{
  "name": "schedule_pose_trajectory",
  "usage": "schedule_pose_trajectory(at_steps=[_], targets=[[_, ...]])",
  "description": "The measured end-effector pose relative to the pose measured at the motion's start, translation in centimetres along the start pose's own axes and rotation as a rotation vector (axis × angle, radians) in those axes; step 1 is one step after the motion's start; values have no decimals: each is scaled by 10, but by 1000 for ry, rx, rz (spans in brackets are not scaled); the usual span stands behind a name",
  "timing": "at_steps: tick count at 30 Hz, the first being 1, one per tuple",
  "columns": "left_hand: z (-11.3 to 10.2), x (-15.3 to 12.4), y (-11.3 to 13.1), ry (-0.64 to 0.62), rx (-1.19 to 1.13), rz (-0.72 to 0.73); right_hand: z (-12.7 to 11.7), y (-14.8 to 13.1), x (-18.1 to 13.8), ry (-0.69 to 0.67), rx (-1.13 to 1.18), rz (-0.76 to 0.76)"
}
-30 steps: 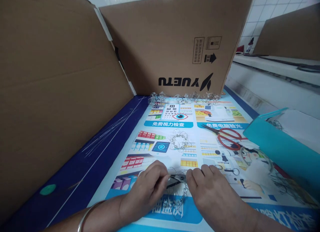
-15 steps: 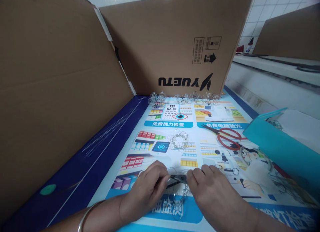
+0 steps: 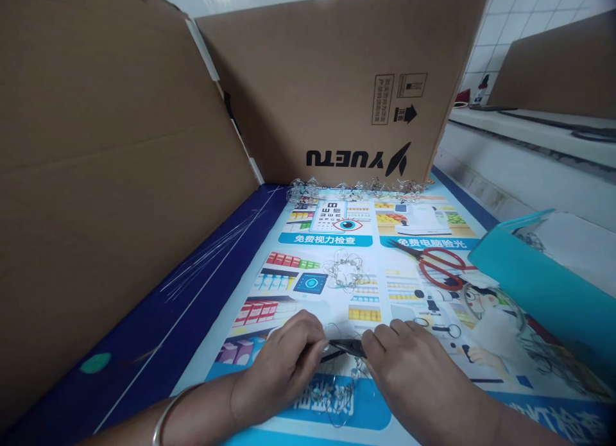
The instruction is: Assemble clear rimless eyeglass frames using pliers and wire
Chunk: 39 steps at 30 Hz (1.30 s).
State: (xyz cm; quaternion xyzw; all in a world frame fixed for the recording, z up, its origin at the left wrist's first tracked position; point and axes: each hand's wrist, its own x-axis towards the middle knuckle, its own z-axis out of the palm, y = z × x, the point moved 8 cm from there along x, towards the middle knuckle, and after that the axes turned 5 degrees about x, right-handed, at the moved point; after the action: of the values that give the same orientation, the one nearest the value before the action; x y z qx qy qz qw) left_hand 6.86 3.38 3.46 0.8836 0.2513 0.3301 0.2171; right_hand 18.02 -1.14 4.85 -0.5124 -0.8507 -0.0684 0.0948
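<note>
Pliers have turned slightly, right fingers wrapped around them.

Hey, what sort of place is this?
Probably a makeshift wire-craft workspace: there are dark metal pliers between the hands, red-handled scissors and an upright brown cardboard panel.

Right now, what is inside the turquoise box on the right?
Tangled silvery wire shows inside the turquoise box, toward its left end. The near wall covers whatever lies deeper, so that cannot be seen.
</note>
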Motion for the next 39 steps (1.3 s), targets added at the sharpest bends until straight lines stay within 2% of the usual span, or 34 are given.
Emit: schedule_pose_trajectory(at_steps=[15, 19, 24, 39], targets=[[-4, 3, -1, 15, -33, 29, 3, 5, -3, -120, 12, 56], [-7, 3, -1, 17, -39, 12, -4, 9, -2, -56, 11, 87], [-7, 3, 0, 29, -23, 14, -8, 5, -2, 14, -42, 51], [-1, 1, 0, -26, -26, 36, 0, 1, 0, -27, -16, -8]])
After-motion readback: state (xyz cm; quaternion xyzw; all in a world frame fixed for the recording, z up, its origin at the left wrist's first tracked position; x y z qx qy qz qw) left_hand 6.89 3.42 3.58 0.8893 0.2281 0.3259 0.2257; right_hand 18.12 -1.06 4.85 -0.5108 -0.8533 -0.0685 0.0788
